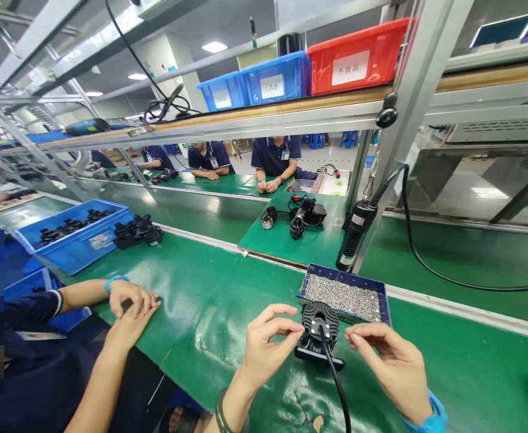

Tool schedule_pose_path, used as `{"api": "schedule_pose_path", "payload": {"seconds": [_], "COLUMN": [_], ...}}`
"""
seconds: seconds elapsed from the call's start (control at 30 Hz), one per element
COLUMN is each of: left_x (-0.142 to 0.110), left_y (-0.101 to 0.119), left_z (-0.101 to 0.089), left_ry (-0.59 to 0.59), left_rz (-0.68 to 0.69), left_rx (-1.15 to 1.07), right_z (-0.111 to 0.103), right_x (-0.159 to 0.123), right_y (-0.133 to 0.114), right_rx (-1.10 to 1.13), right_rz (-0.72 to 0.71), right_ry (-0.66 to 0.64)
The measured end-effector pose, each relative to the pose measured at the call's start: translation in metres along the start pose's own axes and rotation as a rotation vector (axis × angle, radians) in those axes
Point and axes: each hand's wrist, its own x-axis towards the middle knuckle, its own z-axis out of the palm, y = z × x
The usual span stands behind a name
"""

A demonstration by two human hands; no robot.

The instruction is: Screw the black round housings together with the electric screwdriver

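Observation:
A black ribbed round device (pixel 320 322), possibly a lamp, stands on the green mat on a flat black bracket (pixel 316 356). A thick black cable (pixel 336 385) runs from its middle toward me. My left hand (pixel 268 343) is at its left edge, thumb and index fingertips pinched together; anything between them is too small to make out. Just right of the device, apart from it, my right hand (pixel 390 364) also pinches thumb and fingers, and its content cannot be made out. Right behind the device sits a blue tray (pixel 385 304) full of small silvery screws (pixel 343 296).
A black electric screwdriver (pixel 356 234) hangs behind the tray, its cord looping right. A co-worker's hands (pixel 131 313) rest on the mat at left. Black parts (pixel 138 231) lie beside a blue bin (pixel 83 249). Cabled devices (pixel 306 213) lie farther back. A shelf holds a red bin (pixel 358 57).

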Motion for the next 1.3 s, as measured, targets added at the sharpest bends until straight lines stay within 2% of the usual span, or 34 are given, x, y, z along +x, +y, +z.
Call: {"api": "schedule_pose_path", "payload": {"seconds": [0.1, 0.17, 0.43, 0.57, 0.63, 0.73, 0.8, 0.9, 1.0, 1.13, 1.3], "left_x": [0.009, 0.012, 0.014, 0.017, 0.018, 0.021, 0.023, 0.024, 0.025, 0.028, 0.03], "left_y": [-0.002, -0.002, -0.012, -0.019, -0.019, -0.018, -0.017, -0.017, -0.018, -0.014, -0.004], "left_z": [-0.004, -0.006, -0.007, -0.009, -0.012, -0.017, -0.019, -0.018, -0.015, -0.019, -0.024], "left_ry": [-0.03, -0.04, -0.154, -0.145, -0.132, -0.165, -0.203, -0.218, -0.252, -0.306, -0.353], "left_rz": [0.173, 0.248, 0.389, 0.473, 0.561, 0.726, 0.793, 0.776, 0.722, 0.736, 0.798], "left_rx": [0.118, 0.155, 0.182, 0.267, 0.343, 0.493, 0.544, 0.494, 0.418, 0.453, 0.536], "right_z": [0.007, 0.009, -0.006, -0.013, -0.015, -0.016, -0.015, -0.013, -0.012, -0.016, -0.018], "right_x": [0.0, 0.003, 0.007, 0.003, -0.001, -0.007, -0.006, 0.007, 0.028, 0.052, 0.07], "right_y": [-0.002, 0.0, 0.011, 0.028, 0.039, 0.052, 0.057, 0.059, 0.064, 0.079, 0.102], "right_rx": [-0.191, -0.27, -0.433, -0.518, -0.539, -0.477, -0.402, -0.367, -0.403, -0.493, -0.716], "right_rz": [-0.277, -0.387, -0.616, -0.772, -0.811, -0.751, -0.657, -0.502, -0.383, -0.255, 0.019], "right_ry": [-0.085, -0.13, -0.278, -0.359, -0.391, -0.408, -0.336, -0.201, -0.177, -0.234, -0.471]}}
